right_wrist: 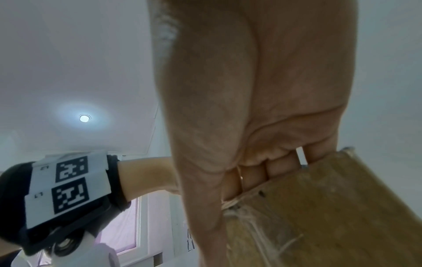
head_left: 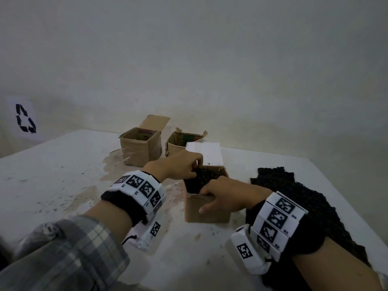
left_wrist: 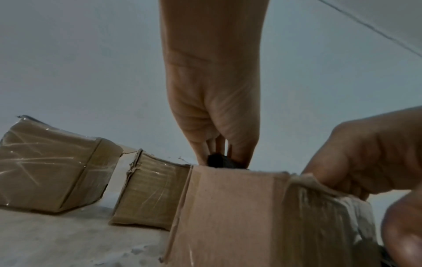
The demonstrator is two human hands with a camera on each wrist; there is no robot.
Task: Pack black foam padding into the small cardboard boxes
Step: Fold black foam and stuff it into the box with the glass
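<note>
Head view shows both hands at the nearest small cardboard box (head_left: 206, 208) on the white tabletop (head_left: 52, 175). The left hand (head_left: 178, 165) reaches over the box's open top, its fingers curled into a pinching grip on the black foam padding (head_left: 202, 178) that fills the opening; the fingertips are buried in the foam and cannot be made out. The right hand (head_left: 227, 195) clasps the box's near rim, thumb down the outer wall, fingers hooked over the edge; whether they also touch the foam is hidden. From the left wrist only a dark tuft of foam (left_wrist: 219, 161) shows above the box wall (left_wrist: 239, 216) between the fingers (left_wrist: 200, 150). The right wrist view shows finger bases (right_wrist: 274, 167) folded over cardboard (right_wrist: 331, 207), the tips cut off behind it.

A loose sheet of black foam (head_left: 294, 198) lies to the right, partly under the right forearm. Two further open boxes (head_left: 140, 149) (head_left: 177, 143) stand behind, their contents blurred, with a white block (head_left: 206, 153) just beside them.
</note>
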